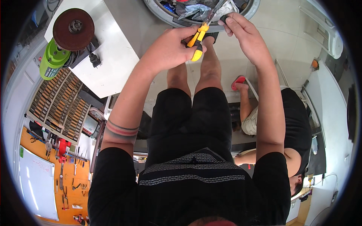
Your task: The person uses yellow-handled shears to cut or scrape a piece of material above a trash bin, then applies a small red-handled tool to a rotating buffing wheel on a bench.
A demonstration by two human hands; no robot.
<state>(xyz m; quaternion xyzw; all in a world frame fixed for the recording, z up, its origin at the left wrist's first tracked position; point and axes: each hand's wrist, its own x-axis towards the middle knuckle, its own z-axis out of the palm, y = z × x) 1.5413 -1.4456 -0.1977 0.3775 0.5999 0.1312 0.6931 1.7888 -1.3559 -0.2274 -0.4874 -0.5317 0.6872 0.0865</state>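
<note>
My left hand (171, 47) is closed around a hand tool with yellow-and-black handles (196, 55). The tool's exact kind is hard to make out; its far end points up and away, toward the bin. To the right, my right hand (245, 35) pinches a small dark piece (224, 18) between thumb and fingertips. The piece is apart from the tool, and its shape is mostly covered by my fingers. Both hands are held up in front of me, close to the near rim of a round grey bin (166, 18) filled with crumpled bags and scraps.
A green machine (52, 62) with a brown sanding disc stands at a white tabletop (113, 64) on the left. Below it are a rack of wooden-handled tools (60, 105) and an orange tool board (69, 180). Another person (294, 128) sits at right, near a white plastic chair (332, 37).
</note>
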